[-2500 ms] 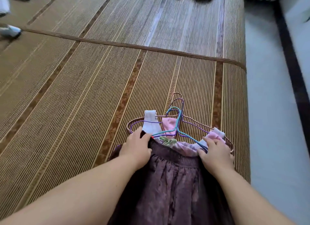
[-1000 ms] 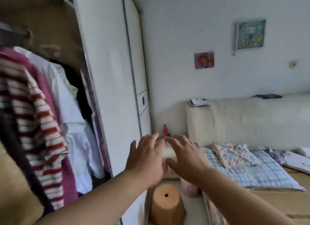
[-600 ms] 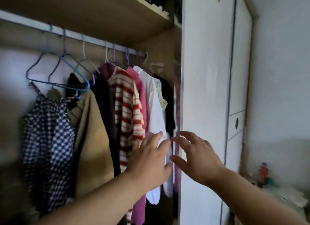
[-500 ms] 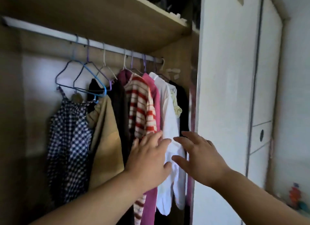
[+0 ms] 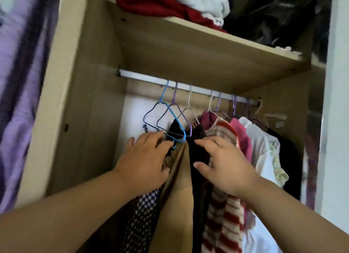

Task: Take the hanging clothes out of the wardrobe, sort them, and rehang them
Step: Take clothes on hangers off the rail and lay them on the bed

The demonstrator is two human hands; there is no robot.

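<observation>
A white rail [image 5: 188,87] in the open wardrobe carries several wire hangers, among them a blue hanger [image 5: 171,117] and purple ones. From left to right hang a checked garment [image 5: 141,213], a tan garment [image 5: 177,196], a black garment [image 5: 198,158], a red-and-white striped top [image 5: 222,218], a pink top [image 5: 243,137], a white shirt [image 5: 264,158] and a dark piece [image 5: 289,154]. My left hand [image 5: 145,158] is spread, its fingertips touching the blue hanger's lower corner. My right hand [image 5: 224,164] is spread against the black garment, holding nothing.
The shelf [image 5: 207,39] above the rail bears folded red and white clothes [image 5: 170,1] and a dark bag [image 5: 273,16]. Purple fabric [image 5: 20,83] hangs left of the wardrobe's side panel [image 5: 62,94]. A white door [image 5: 338,120] bounds the right.
I turned from the bed, where the removed clothes lie, to the wardrobe. Both empty hands rose and moved left, from the striped top to the blue hanger and black garment.
</observation>
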